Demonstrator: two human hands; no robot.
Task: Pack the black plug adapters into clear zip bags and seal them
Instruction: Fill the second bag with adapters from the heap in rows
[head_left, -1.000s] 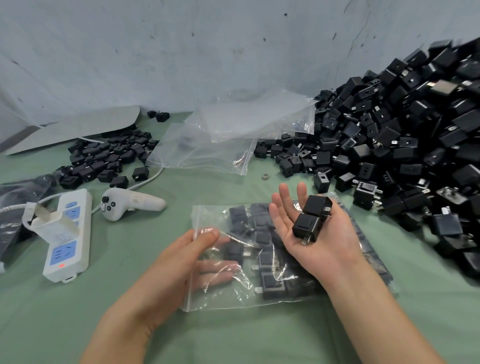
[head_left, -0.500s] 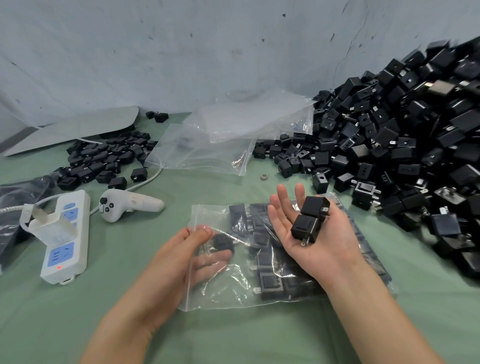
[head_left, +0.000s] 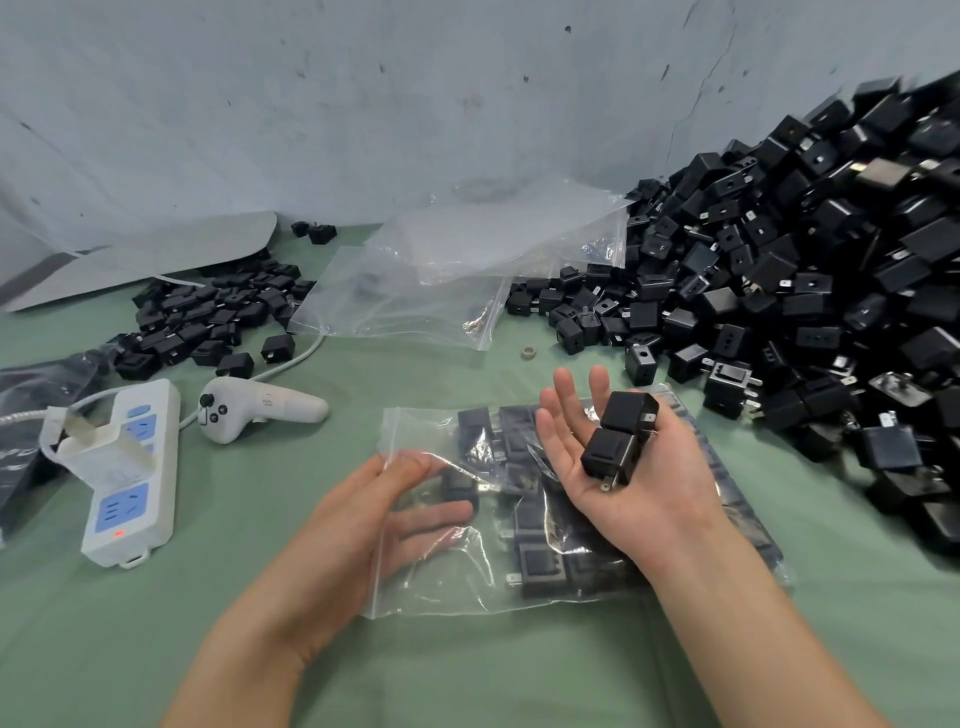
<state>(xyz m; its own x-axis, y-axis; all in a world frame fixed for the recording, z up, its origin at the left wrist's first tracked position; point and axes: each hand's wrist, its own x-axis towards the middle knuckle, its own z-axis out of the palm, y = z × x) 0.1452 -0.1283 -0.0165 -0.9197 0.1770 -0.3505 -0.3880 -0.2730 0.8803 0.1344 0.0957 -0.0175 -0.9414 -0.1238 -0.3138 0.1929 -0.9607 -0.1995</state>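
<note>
The clear zip bag (head_left: 441, 582) lies flat mid-worktop (head_left: 493, 670), toward the near edge, with its mouth to the left. Packed adapters (head_left: 540, 566) show through it, and those under our right forearm are hidden. Our left hand (head_left: 358, 525) pinches the mouth's upper film, thumb on top, fingers inside and blurred by the plastic. Our right hand (head_left: 623, 499) hovers palm-up over the bag with two black plug adapters (head_left: 618, 441) stacked on it. Three fingers are straight, but thumb and forefinger sit behind the adapters, so we cannot tell whether they grip. The big adapter pile (head_left: 805, 270) runs off the right edge. The white handheld controller (head_left: 260, 408) bears a handwritten "B". A dark packet (head_left: 21, 441) at the left edge shows cut-off letters we cannot read.
</note>
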